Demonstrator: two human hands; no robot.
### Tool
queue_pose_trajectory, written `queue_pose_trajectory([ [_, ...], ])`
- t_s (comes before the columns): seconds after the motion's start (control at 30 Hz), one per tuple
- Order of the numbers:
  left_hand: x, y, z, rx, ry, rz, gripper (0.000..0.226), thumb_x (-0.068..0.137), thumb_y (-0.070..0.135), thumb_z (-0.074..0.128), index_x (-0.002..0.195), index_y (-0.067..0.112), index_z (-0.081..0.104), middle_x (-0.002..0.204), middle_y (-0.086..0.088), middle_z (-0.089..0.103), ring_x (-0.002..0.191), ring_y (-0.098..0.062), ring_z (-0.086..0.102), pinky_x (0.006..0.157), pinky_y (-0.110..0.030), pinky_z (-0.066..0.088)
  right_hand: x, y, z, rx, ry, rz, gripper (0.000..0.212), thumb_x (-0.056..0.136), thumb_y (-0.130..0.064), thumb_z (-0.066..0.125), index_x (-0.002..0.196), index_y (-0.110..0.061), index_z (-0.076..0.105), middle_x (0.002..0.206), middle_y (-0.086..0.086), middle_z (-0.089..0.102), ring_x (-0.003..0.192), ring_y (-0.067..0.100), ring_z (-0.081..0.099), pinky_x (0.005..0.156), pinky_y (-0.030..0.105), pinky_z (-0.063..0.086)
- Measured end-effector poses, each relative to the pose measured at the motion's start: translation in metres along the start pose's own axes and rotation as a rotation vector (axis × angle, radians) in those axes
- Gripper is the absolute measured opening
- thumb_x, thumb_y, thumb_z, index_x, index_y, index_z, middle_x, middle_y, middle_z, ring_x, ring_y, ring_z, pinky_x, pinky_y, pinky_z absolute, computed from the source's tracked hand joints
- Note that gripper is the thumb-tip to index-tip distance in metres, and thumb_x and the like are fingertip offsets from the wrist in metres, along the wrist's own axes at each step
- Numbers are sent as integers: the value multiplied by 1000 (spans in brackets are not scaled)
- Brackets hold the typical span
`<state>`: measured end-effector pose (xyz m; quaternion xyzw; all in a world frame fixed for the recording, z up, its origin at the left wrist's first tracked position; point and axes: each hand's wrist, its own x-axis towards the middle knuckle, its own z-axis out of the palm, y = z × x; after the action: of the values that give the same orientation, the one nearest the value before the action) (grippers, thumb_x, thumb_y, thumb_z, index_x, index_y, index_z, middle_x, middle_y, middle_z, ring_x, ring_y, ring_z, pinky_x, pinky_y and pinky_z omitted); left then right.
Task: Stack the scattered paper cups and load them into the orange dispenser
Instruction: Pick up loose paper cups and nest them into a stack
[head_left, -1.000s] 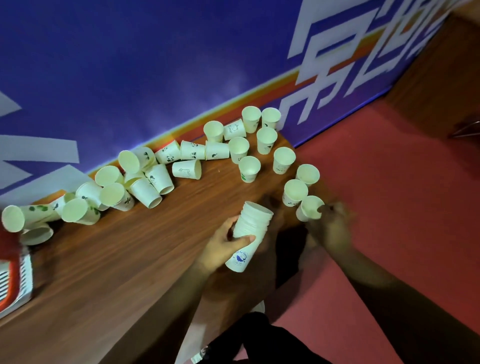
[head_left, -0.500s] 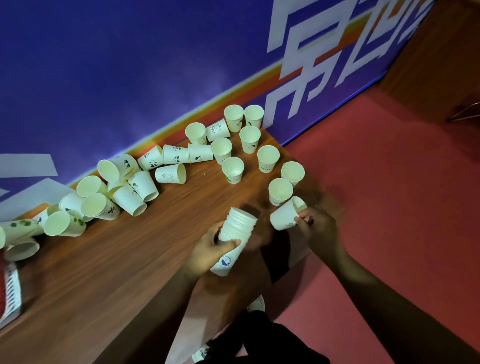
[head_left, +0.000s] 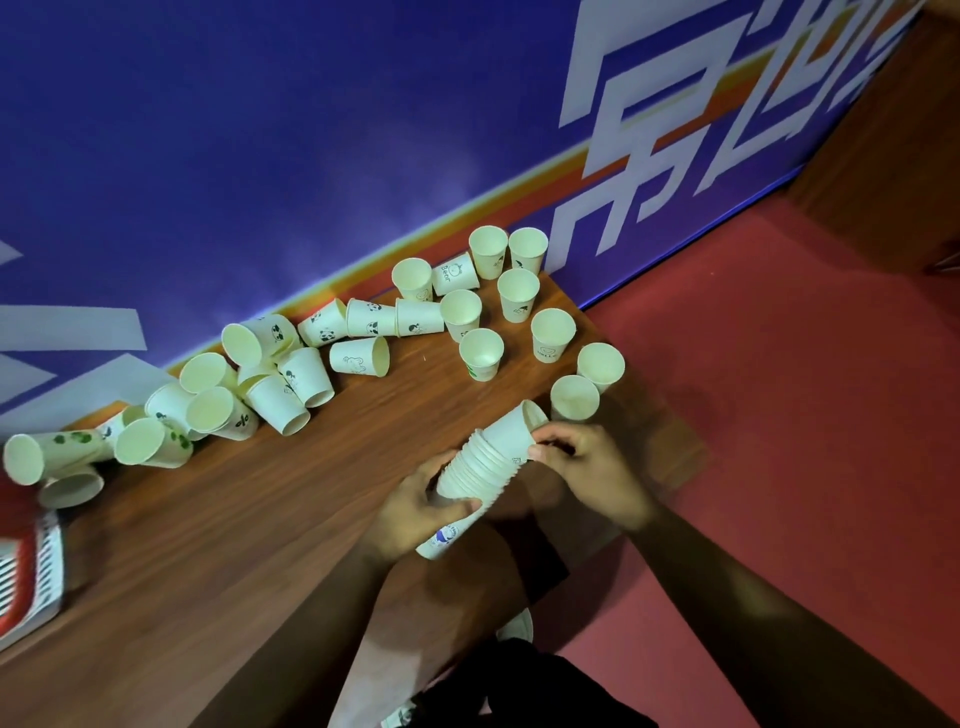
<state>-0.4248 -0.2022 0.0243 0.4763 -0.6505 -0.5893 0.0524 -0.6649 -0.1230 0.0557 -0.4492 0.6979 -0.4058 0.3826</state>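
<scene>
One view only: head-worn wide-angle, facing forward and steeply down. Frame is rolled, so the table (head_left: 234, 545) runs diagonally from lower left to right of centre and the blue wall (head_left: 260, 130) fills the upper half. Close range: forearms enter from the bottom edge; left hand (head_left: 415, 512) and right hand (head_left: 592, 467) hold the cup stack (head_left: 483, 467) just below centre. Red floor (head_left: 779, 415) takes the right side.

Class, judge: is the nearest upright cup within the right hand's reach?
Likely yes: the upright cup stands just beyond the right hand, nothing between, though that hand pinches the stack's top cup.
</scene>
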Motion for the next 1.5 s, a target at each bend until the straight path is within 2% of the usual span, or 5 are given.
queue_pose_trajectory([
  [0.43, -4, 1, 3, -193, 36, 2, 63, 76, 29, 84, 132, 38, 58, 122, 14, 71, 113, -9, 67, 97, -34, 54, 16, -7, 8, -34, -66, 8, 14, 87, -20, 71, 99, -14, 74, 95, -7, 71, 92, 4, 65, 83, 16, 48],
  [0.83, -8, -8, -2, -212, 121, -22, 66, 69, 46, 86, 129, 43, 60, 122, 11, 70, 112, -14, 67, 99, -43, 55, 53, 61, -8, -978, 11, 91, 21, 91, -25, 59, 108, -15, 67, 127, 6, 51, 101, 24, 62, 83, 33, 50],
  [1.13, -35, -35, -28, -211, 210, -79, 68, 75, 32, 88, 135, 38, 57, 123, 8, 69, 110, -5, 65, 87, -20, 52, 48, -20, 33, -193, 151, -178, 6, 84, -12, 72, 89, -9, 73, 114, 1, 55, 101, 13, 57, 82, 1, 37],
  [1.33, -85, -54, -63, -307, 303, -24, 70, 72, 34, 88, 136, 35, 58, 125, 3, 70, 118, -18, 65, 101, -38, 52, 47, -80, 103, -3, -355, -51, 17, 84, -17, 71, 80, -33, 73, 133, -1, 59, 123, 9, 53, 109, 38, 41],
  [1.5, -139, -76, -96, -381, 407, 37, 60, 80, 12, 83, 134, 25, 61, 121, -3, 72, 113, -21, 67, 95, -31, 54, 15, -118, 185, 89, -553, 6, 19, 87, -9, 70, 77, -26, 71, 133, 5, 62, 121, 9, 56, 108, 29, 41],
])
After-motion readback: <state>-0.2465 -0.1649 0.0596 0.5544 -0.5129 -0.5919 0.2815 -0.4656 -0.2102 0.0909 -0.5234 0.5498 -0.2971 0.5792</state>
